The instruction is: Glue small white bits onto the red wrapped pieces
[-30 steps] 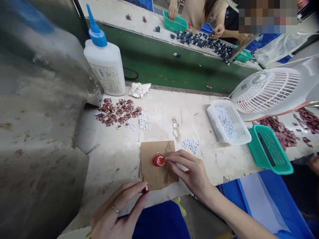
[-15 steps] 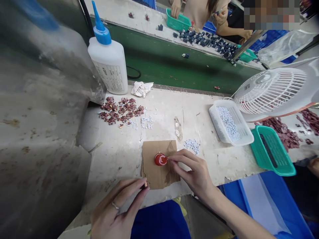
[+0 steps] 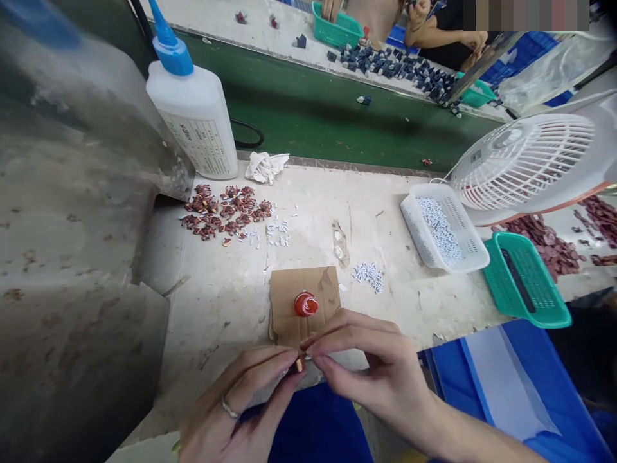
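My left hand (image 3: 231, 411) pinches a tiny tan-tipped part (image 3: 299, 365) between thumb and forefinger at the table's front edge. My right hand (image 3: 373, 370) meets it there, fingertips pinched together against the same part; whatever it carries is too small to make out. Just beyond the fingers lies a torn cardboard piece (image 3: 292, 325) with a small red cap (image 3: 305, 304) standing on it. A little heap of white bits (image 3: 367, 274) sits right of the cardboard.
A glue bottle with a blue nozzle (image 3: 193, 109) stands back left beside dark red parts (image 3: 222, 212) and a crumpled cloth (image 3: 264, 166). A white tray (image 3: 443, 235), green basket (image 3: 530, 283) and fan (image 3: 525, 167) fill the right. Another person works across the green belt.
My right hand left the red cap and drew back toward me, meeting my left hand's fingertips at the table edge. The view shifted slightly.
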`<state>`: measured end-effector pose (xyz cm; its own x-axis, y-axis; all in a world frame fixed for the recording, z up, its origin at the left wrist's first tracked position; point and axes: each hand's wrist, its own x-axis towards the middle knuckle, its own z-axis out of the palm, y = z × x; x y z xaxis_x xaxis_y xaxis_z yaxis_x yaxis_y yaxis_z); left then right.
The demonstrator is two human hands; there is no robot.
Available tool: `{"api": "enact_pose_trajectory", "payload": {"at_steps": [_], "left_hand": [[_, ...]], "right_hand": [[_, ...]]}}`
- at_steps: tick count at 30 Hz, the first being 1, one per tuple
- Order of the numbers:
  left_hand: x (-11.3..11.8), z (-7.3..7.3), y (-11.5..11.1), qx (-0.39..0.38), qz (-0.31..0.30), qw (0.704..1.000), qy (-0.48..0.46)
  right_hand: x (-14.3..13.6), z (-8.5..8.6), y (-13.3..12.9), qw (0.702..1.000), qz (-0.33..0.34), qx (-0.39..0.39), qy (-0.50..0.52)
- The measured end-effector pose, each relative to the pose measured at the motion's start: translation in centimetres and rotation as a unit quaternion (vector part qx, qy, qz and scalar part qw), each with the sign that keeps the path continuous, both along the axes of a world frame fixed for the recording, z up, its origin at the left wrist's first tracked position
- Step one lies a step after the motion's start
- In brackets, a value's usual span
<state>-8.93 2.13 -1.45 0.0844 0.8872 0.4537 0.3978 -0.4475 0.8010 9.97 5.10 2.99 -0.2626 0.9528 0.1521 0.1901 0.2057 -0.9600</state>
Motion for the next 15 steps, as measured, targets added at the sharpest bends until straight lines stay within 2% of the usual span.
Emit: {"api": "enact_pose_trajectory", "payload": {"at_steps": [8,15], "left_hand": [[-0.28,-0.77,-0.08,0.010,-0.003,1.000,0.009],[0.01,-0.09,0.10,0.010,0.002,1.000,0.012]], "right_hand": [[0.05,-0.18,0.01,0.999,0.012,-0.029,-0.005],[0.26,0.28,0.02,0.998,0.040,-0.029,-0.029]]}}
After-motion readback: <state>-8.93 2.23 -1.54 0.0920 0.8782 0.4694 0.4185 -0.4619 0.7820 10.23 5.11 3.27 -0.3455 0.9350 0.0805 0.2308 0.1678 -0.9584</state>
